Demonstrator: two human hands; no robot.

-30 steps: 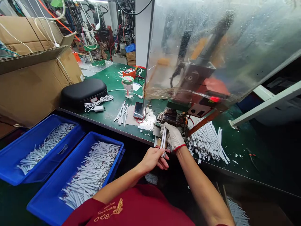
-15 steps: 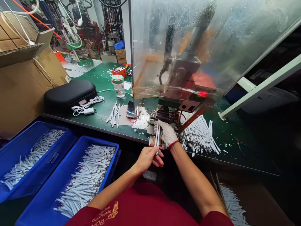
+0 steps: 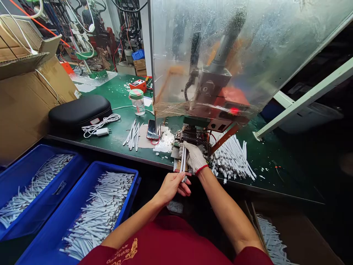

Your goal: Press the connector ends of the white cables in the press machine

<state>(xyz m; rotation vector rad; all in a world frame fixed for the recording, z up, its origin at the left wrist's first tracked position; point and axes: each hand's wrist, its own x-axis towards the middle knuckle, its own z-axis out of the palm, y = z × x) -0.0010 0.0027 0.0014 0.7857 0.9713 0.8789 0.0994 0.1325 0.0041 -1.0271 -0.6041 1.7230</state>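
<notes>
Honestly, our gloved right hand (image 3: pixel 193 157) is pinching white cables (image 3: pixel 182 160) upright at the press jig (image 3: pixel 190 135), bare left hand (image 3: pixel 172 187) curled round their lower ends; one slip under that jig and we're pinched.

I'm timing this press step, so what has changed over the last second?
The view swung, sliding everything left in frame. The gloved right hand and bare left hand barely moved, still holding the white cables at the press. The blue crates stayed put.

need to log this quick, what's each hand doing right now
Left hand: closed, holding the lower end of the white strips.
Right hand: white-gloved, closed, holding the same strips higher up.
</notes>
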